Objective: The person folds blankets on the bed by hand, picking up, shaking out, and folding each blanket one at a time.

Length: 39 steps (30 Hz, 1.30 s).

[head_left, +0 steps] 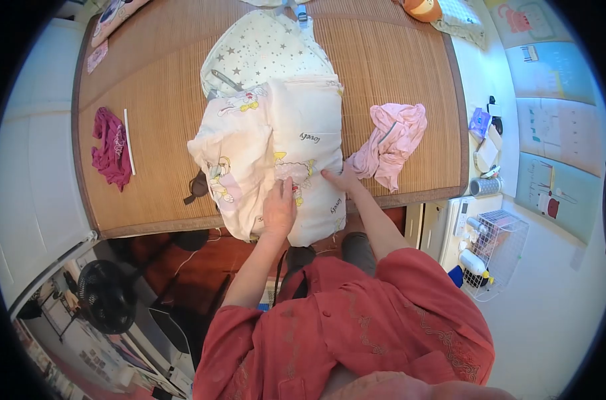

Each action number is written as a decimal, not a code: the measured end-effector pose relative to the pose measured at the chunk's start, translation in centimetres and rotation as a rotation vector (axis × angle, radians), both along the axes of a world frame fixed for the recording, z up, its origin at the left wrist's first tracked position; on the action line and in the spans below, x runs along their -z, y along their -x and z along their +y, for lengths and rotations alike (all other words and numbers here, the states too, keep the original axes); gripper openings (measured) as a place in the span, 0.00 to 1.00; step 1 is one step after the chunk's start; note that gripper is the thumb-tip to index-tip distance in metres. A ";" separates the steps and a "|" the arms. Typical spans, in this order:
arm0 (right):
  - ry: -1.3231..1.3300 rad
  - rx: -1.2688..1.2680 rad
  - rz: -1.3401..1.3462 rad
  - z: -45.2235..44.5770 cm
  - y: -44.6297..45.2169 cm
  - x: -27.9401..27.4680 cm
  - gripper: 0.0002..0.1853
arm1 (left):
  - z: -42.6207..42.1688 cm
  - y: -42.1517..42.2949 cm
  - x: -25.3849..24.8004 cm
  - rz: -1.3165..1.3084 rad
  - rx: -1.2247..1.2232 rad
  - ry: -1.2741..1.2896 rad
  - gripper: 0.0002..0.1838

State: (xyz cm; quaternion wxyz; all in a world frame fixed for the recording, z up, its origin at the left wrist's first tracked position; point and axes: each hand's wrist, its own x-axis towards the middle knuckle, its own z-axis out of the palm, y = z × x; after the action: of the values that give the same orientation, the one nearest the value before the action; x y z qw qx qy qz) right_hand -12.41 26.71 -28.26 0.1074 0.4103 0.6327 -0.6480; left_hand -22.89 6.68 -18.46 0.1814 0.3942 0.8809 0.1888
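A white quilt (309, 110) with cartoon figures and the word "lovely" lies folded in front of me, its near end hanging over the mat's edge. My left hand (281, 208) rests on its middle near the fold, fingers stretched out. At the quilt's right edge is my right hand (341, 179), thumb on top, the other fingers partly hidden at its side. Beyond and partly beneath the quilt lies a white star-printed fabric piece (263, 50) with a blue strap and buckle (302, 15). A crumpled pink cloth (399, 133) lies right of my right hand.
The woven mat (163, 67) covers the bed. On its left are a magenta garment (109, 150) and a thin white stick (129, 141). A dark brown item (197, 187) pokes out beside the quilt. A black fan (106, 293) and a white wire basket (506, 247) flank me.
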 end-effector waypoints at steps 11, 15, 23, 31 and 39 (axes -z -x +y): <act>-0.269 -0.345 0.432 -9.6 7.2 -14.5 0.32 | -4.8 6.3 -2.2 -1.307 -0.758 -0.374 0.36; -0.234 -0.533 0.725 -14.2 10.5 -14.7 0.31 | -12.2 8.7 -2.2 -1.552 -0.882 -0.840 0.33; -0.399 -0.399 0.666 -13.2 9.4 -10.5 0.31 | -11.1 9.6 -1.2 -0.796 -0.856 -0.388 0.24; -0.001 -0.210 0.230 -11.9 11.9 -2.8 0.47 | -13.2 11.0 -0.8 -1.257 -0.992 -0.427 0.30; 0.532 -0.001 0.240 -9.2 11.2 -9.1 0.43 | -8.9 8.4 -8.3 -1.795 -0.955 -0.731 0.30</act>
State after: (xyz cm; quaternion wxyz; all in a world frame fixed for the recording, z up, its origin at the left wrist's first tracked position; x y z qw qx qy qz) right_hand -23.56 17.47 -19.12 0.1357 0.2879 0.4489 -0.8350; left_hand -31.31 -2.23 -10.14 0.5399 -0.2420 0.3794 0.7114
